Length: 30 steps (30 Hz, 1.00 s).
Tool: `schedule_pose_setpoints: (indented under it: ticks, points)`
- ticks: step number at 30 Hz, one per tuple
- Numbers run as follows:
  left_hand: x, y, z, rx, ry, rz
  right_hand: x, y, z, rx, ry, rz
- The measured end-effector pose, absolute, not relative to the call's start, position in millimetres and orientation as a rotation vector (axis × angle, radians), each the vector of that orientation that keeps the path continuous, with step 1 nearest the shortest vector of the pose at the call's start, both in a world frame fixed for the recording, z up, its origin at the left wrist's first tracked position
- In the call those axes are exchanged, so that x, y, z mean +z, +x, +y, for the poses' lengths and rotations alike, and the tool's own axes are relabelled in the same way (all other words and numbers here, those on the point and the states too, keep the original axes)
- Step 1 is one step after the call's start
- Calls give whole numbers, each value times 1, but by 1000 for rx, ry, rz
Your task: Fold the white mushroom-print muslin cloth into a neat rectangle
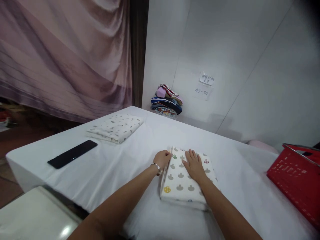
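Note:
A folded white cloth (180, 180) printed with grey, yellow, green and red mushroom shapes lies on the white-covered table (120, 166) in front of me. My left hand (163, 160), with a bracelet at the wrist, has its fingers closed on the cloth's far left edge. Flat on top of the cloth rests my right hand (195, 165), its fingers stretched out and slightly spread. Farther left on the table is a second folded white cloth (117, 128) with small dark prints, apart from both hands.
A black flat object (72, 154) lies near the table's left edge. At the right stands a red plastic basket (295, 176) with a metal handle. Stacked folded fabrics (167, 101) sit by the wall beyond the table. A pinkish curtain (75, 60) hangs at the left.

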<state>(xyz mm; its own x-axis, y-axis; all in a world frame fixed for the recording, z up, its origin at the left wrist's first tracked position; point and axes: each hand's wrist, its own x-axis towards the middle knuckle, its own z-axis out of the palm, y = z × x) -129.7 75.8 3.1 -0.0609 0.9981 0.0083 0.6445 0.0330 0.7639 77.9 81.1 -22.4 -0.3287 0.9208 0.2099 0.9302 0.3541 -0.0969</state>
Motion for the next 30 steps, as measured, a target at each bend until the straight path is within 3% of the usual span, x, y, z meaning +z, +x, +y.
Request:
schedule_pose_setpoints:
  ticks: [7,30]
  points:
    - [9,-113,77,737,1725,1882,-19,79,77,-86,-1468,-2422]
    - [13,-120,104,629,1620,1920,-19,78,77,8,-1508,-2467]
